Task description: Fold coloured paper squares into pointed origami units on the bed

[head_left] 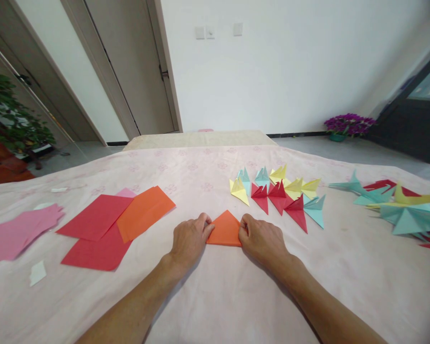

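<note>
Left-hand grip (189, 237) pinches one side of the folded orange paper (225, 234), and the right-hand grip (262, 237) pinches the other, fingers curled in. The paper lies on the cloth-covered desk (218, 296) between them, its peak pointing away. Red sheets (95, 217) overlap orange sheets (146, 212) to the left; small folded birds (277, 193) stand beyond the right hand.

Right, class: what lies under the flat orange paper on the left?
Under the flat orange paper, the lower red sheet shows; a pink sheet peeks out at its upper left. How far each extends beneath is covered.
</note>
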The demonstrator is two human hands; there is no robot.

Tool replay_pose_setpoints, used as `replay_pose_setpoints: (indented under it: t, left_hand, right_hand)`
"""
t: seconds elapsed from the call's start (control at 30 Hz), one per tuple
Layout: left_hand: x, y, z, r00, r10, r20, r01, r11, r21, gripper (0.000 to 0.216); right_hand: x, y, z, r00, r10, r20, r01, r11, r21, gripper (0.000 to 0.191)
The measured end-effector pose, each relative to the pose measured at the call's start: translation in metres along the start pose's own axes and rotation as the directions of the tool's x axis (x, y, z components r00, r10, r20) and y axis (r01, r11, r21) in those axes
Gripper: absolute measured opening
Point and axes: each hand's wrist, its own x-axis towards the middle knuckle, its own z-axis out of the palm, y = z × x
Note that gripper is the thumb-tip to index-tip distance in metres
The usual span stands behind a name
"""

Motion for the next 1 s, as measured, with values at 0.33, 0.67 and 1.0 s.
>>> replay_pose_setpoints:
  t: [0.33, 0.67, 1.0]
  left_hand:
    - [0.0004, 0.001, -0.002, 0.999, -0.023, 0.027, 0.022, 1.0, 0.019, 0.021]
    - [0.0022, 0.0009, -0.0005, 1.0, -0.014, 0.001, 0.014, 0.999, 0.032, 0.02]
    - [0.0028, 0.0027, -0.0014, 1.0, -0.025, -0.003, 0.025, 0.998, 0.065, 0.022]
  right_hand:
    - [0.0026, -0.0009, -0.0014, 0.999, 0.032, 0.029, -0.031, 0.999, -0.009, 0.018]
    - [0.0032, -0.0024, -0.0021, 0.999, 0.031, 0.024, -0.031, 0.999, -0.019, 0.019]
    - [0.0031, -0.0028, -0.0022, 0.999, 0.036, 0.031, -0.035, 0.999, -0.022, 0.02]
